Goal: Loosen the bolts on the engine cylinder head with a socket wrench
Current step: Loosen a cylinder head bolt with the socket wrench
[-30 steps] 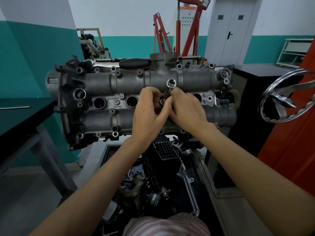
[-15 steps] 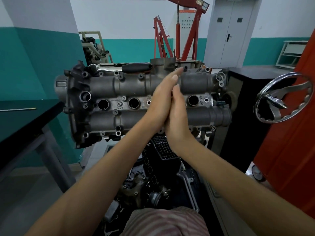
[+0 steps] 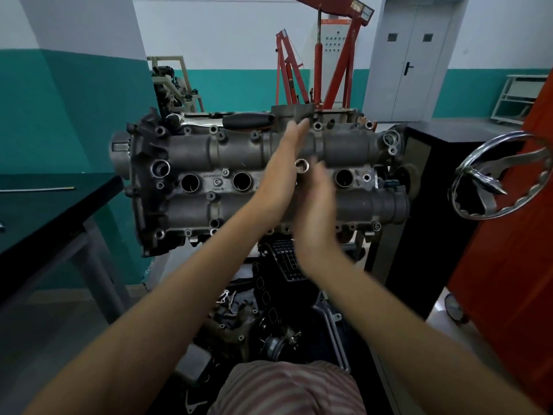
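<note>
Spinning a socket extension between your flat palms over the head [image 3: 269,181], a hand step with the wrench [image 3: 248,120] not in use.

Your head, a grey casting on its stand, faces you with two cam housings running across it, a row of open plug wells between them and small bolts around its edge. The wrench, going by its black handle, lies on the top edge of the head, well above the wells. Both hands are flat with fingers straight: the left hand [image 3: 282,172] reaches up across the upper housing, the right hand [image 3: 317,202], blurred, sits lower. The socket [image 3: 301,165] shows between them, open end toward you, over the middle of the well row. Next, I judge, you fetch the wrench, seat it on that open end and pull steadily.
</note>
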A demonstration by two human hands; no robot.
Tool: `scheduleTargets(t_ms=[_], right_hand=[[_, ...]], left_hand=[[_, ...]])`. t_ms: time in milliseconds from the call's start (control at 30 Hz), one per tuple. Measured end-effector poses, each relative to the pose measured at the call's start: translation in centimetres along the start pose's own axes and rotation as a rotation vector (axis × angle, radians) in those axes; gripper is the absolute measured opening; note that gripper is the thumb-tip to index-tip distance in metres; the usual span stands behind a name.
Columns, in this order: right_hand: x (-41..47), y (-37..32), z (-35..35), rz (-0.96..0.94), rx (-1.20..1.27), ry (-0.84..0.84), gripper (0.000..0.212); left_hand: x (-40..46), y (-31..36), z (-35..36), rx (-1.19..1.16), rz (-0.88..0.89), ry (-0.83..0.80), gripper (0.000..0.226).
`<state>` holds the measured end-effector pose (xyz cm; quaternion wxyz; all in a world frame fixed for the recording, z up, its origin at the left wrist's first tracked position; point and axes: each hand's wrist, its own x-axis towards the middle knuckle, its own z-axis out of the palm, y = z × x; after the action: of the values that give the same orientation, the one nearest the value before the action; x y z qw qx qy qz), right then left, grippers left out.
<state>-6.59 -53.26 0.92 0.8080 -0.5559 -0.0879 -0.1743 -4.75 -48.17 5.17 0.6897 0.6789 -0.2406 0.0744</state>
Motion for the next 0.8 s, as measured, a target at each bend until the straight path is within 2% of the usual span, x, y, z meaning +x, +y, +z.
scheduleTargets(t_ms=[67, 133, 200, 267, 333, 433, 500, 567, 667, 733, 800], right_hand=[[-2.2, 1.1, 0.8, 0.048, 0.068, -0.075, 0.055], [-2.0, 1.2, 1.6, 0.061, 0.17, -0.087, 0.055], [-1.3, 0.4, 2.3, 0.059, 0.239, -0.075, 0.053], [-0.3, -0.8, 2.6, 0.016, 0.118, -0.034, 0.061], [1.4, -2.2, 2.3, -0.02, 0.069, -0.008, 0.061], [3.4, -3.6, 0.6, -0.098, 0.131, 0.014, 0.06], [2.0, -2.7, 0.1, -0.122, -0.029, 0.033, 0.054], [0.0, -0.1, 0.1, -0.082, -0.081, 0.047, 0.056], [-1.7, 1.2, 1.2, -0.051, 0.062, -0.108, 0.069], [-1.0, -0.3, 2.2, -0.119, 0.178, 0.02, 0.062], [-0.2, -1.7, 1.9, -0.05, 0.287, 0.083, 0.062]], left_hand=[[0.5, 0.1, -0.1, 0.048, -0.02, -0.124, 0.053], [-0.1, -0.5, -0.5, 0.073, -0.024, -0.176, 0.05], [-1.2, -1.3, -0.9, -0.003, -0.024, -0.125, 0.045], [-2.7, -2.1, -0.9, -0.043, -0.034, -0.065, 0.043], [-4.4, -3.1, -0.8, 0.028, -0.005, -0.044, 0.048], [-5.1, -3.4, -1.1, 0.043, 0.012, -0.018, 0.055], [-3.3, -2.4, -1.4, -0.002, -0.002, 0.073, 0.051], [-1.2, -0.8, -1.4, 0.007, 0.001, 0.083, 0.054], [0.5, -0.1, -0.8, 0.097, -0.016, -0.094, 0.056], [-0.2, -0.7, -0.3, 0.057, -0.034, -0.142, 0.053], [-1.4, -1.8, 0.0, -0.048, -0.043, -0.084, 0.049]])
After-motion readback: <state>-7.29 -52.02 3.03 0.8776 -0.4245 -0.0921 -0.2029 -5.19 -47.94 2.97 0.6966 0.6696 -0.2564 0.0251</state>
